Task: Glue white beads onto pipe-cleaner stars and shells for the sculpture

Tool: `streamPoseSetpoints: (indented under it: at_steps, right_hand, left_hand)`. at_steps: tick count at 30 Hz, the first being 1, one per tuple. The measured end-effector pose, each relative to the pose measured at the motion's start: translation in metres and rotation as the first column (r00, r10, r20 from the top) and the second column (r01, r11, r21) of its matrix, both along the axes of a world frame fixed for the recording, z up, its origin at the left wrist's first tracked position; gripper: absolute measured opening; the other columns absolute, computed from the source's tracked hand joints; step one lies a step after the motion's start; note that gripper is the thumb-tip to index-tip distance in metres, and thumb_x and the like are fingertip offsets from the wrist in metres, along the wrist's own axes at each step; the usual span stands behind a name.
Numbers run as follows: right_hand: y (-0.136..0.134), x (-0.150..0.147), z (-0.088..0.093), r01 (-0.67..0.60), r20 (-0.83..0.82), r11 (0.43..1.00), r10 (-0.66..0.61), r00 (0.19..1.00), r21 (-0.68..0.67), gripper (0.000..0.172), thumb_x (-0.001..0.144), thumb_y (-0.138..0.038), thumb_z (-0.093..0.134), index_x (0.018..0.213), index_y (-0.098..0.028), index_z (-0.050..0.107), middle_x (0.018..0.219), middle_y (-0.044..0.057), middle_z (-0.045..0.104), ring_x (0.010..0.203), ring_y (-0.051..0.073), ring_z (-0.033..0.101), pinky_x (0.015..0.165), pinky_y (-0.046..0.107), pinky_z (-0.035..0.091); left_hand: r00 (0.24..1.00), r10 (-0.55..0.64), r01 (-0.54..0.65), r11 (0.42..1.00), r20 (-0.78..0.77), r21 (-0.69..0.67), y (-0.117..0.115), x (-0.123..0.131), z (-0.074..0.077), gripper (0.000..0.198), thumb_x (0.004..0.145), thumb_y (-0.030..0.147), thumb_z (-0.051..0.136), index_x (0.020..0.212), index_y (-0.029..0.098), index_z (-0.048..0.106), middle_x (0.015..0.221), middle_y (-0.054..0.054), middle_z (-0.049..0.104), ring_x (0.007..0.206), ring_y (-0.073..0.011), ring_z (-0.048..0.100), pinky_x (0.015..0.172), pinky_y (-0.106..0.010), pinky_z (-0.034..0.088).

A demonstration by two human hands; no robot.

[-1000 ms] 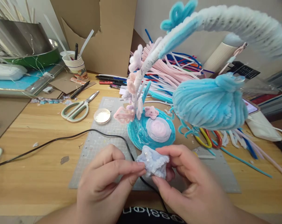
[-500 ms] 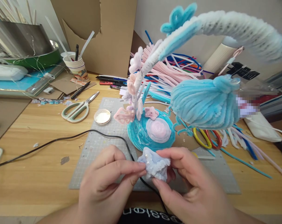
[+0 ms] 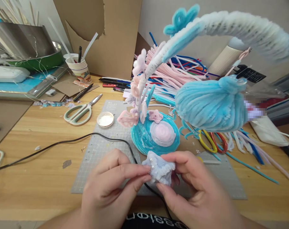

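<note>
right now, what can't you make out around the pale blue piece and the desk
All in the head view:
Pale blue piece: back hidden by its own front and the right hand; left edge partly covered by the left hand.
White arch: far end cut off by the right edge.
Metal pot: cut off by the left edge.
Pixelated patch: contents blurred out.

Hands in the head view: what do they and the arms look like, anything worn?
Left hand and right hand: both ungloved, no rings or watch visible. Forearms bare where they show, no sleeves in sight. Black garment with white lettering at the bottom edge.
</note>
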State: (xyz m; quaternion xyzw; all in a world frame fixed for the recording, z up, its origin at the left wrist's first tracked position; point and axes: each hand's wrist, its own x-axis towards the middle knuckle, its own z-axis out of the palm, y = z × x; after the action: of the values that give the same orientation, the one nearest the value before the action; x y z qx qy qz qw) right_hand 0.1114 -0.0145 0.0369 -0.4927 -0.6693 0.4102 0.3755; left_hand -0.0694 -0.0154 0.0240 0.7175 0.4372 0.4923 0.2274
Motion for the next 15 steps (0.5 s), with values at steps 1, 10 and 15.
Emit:
streamPoseSetpoints:
  at_steps: [1,10,15]
  right_hand:
    - [0.0005,-0.0007,0.0003,0.005,-0.007,1.0,-0.005,1.0,0.002,0.042,0.074,-0.006,0.059,0.102,-0.037,0.053,0.083,-0.009,0.071,0.067,0.011,0.069,0.059,0.018,0.057]
    - [0.0016,-0.0044,0.003,0.04,-0.052,0.999,-0.04,0.998,-0.007,0.04,0.072,-0.006,0.059,0.1,-0.034,0.055,0.081,-0.009,0.072,0.065,0.01,0.069,0.057,0.017,0.058]
    - [0.0012,-0.0029,0.0029,0.031,-0.035,1.0,-0.031,0.999,0.004,0.037,0.072,-0.007,0.059,0.099,-0.031,0.057,0.08,-0.006,0.072,0.064,0.012,0.069,0.055,0.019,0.058]
  left_hand:
    - [1.0,0.001,-0.001,1.0,-0.001,0.005,-0.0004,-0.0005,0.0004,0.017,0.081,0.009,0.067,0.094,0.018,0.071,0.065,0.004,0.05,0.056,-0.0062,0.052,0.047,-0.016,0.044]
    - [0.999,0.042,-0.042,0.999,0.013,0.014,0.0001,0.0006,0.0053,0.017,0.079,0.005,0.064,0.087,0.02,0.068,0.068,0.003,0.053,0.06,-0.0077,0.053,0.05,-0.018,0.045]
    - [0.999,0.038,-0.038,0.999,0.001,-0.002,0.0006,0.001,0.0041,0.018,0.079,0.005,0.063,0.085,0.021,0.068,0.067,0.002,0.054,0.059,-0.0096,0.054,0.048,-0.02,0.045]
